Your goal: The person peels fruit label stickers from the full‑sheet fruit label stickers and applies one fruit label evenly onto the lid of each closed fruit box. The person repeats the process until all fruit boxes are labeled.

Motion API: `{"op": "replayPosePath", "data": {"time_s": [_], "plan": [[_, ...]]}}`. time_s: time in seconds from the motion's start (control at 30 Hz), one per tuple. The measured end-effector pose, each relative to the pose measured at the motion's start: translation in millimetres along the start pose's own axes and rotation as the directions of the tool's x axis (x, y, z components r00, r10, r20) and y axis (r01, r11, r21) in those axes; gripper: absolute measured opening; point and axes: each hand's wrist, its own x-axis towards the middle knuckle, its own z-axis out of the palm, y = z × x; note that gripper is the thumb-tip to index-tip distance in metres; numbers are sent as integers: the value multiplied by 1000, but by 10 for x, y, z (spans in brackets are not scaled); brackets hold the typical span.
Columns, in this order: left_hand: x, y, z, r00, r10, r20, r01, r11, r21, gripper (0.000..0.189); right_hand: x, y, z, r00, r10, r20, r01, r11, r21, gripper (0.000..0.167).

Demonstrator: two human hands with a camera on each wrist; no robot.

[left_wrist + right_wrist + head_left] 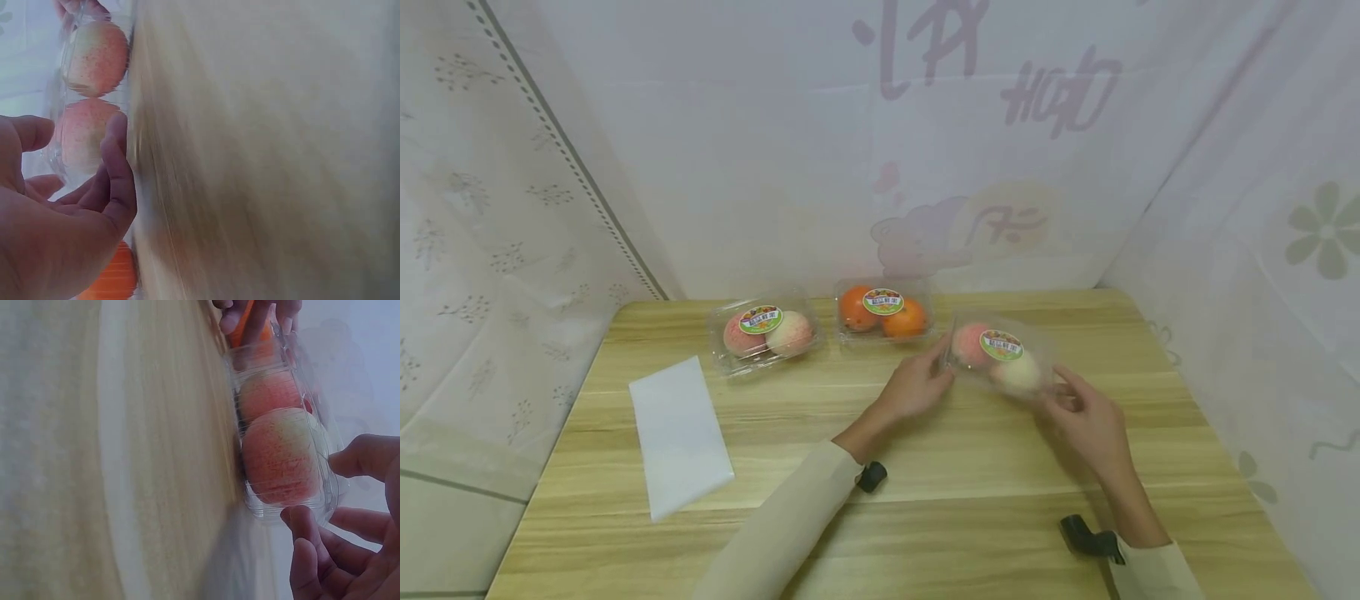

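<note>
Both hands are at a clear plastic fruit box (1037, 333) holding two pink and pale peaches (1018, 372), with a round label on its lid. My left hand (917, 383) holds the box's left end; in the left wrist view its thumb and fingers (117, 181) lie on either side of that end. At the opposite end my right hand (1088, 421) pinches the box between thumb (359, 456) and fingers, as the right wrist view shows. The box lies slightly askew; whether it touches the table I cannot tell.
Behind my left hand stands a clear box of two orange-coloured fruits (904, 319). Farther left is another clear box of two peaches (788, 335). A white sheet (681, 437) lies on the wooden table (925, 533) at left. Patterned curtains (760, 167) surround the table's back and sides.
</note>
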Motion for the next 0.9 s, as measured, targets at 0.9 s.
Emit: {"op": "replayPosePath", "data": {"time_s": [0.9], "plan": [[252, -87, 72, 997, -75, -32, 73, 997, -37, 63, 134, 5, 106, 984, -57, -169, 47, 997, -62, 47]]}}
